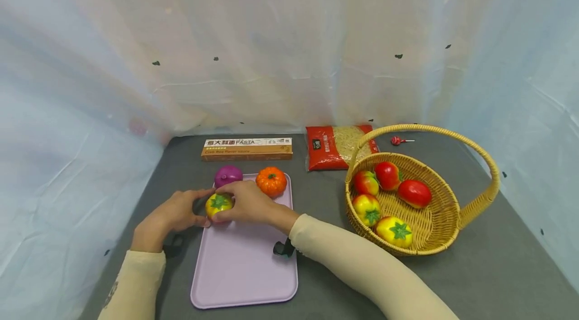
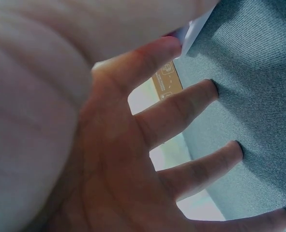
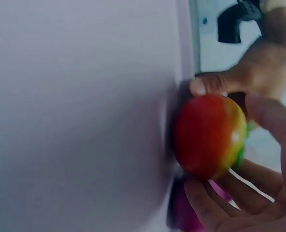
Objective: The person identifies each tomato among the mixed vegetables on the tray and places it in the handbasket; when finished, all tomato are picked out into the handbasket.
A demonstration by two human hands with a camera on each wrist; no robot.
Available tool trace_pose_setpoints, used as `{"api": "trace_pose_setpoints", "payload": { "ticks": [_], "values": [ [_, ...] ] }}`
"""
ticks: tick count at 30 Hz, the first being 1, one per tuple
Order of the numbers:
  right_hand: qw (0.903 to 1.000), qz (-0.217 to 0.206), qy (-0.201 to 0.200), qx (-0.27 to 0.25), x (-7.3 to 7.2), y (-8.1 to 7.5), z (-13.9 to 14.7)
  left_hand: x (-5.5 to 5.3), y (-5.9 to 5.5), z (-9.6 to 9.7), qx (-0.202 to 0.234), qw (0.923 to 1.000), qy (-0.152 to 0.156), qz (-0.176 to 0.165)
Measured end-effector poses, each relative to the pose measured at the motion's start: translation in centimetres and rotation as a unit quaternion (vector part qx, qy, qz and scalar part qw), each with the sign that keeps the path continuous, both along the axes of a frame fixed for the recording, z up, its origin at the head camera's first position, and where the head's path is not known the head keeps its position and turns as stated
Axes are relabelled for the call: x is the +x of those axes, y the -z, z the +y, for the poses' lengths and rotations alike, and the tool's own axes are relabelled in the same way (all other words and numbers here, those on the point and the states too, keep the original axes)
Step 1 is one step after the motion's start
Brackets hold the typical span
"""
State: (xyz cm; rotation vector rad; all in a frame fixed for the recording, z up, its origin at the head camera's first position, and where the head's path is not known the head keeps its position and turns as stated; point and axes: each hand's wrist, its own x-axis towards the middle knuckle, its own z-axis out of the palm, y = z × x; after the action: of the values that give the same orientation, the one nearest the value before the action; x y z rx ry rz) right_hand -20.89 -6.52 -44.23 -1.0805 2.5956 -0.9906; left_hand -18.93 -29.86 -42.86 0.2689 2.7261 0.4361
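My right hand (image 1: 251, 203) grips a red-and-yellow toy fruit (image 1: 218, 203) with a green leafy cap, thumb on one side and fingers on the other. The fruit sits at the left edge of the lilac tray (image 1: 246, 270); the right wrist view shows its red underside (image 3: 203, 137) close to the tray. Across from it, my left hand (image 1: 178, 212) spreads its fingers. In the left wrist view these fingers (image 2: 196, 174) touch the grey table with their tips. Just behind the fruit lies a purple toy onion (image 1: 228, 175), and an orange toy pumpkin (image 1: 271, 182) occupies the far right corner.
A wicker basket (image 1: 445, 244) with a tall handle stands on the right, holding several red and yellow toy fruits. Along the back lie a pasta box (image 1: 247, 149), a red pasta bag (image 1: 323, 146) and a lollipop (image 1: 395, 140). Pale sheeting (image 1: 289, 59) surrounds the table.
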Motion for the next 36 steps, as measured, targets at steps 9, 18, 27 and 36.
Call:
{"api": "trace_pose_setpoints", "payload": {
  "ticks": [9, 18, 27, 36],
  "values": [
    [0.9994, 0.006, -0.033, -0.003, 1.0, -0.1, 1.7, 0.1, -0.1, 0.0, 0.0, 1.0, 0.001, 0.003],
    [0.9975, -0.003, -0.07, -0.013, 2.2, 0.0, 7.0, -0.1, 0.2, 0.1, -0.009, 1.0, -0.002, -0.001],
    [0.9971, -0.038, 0.016, -0.064, 2.8, 1.0, 7.9, 0.0, -0.2, -0.1, -0.012, 0.9997, -0.015, -0.012],
    [0.9922, -0.074, 0.008, -0.101, 3.3, 1.6, 7.6, 0.0, -0.2, 0.2, -0.01, 0.9998, -0.013, -0.009]
  ]
}}
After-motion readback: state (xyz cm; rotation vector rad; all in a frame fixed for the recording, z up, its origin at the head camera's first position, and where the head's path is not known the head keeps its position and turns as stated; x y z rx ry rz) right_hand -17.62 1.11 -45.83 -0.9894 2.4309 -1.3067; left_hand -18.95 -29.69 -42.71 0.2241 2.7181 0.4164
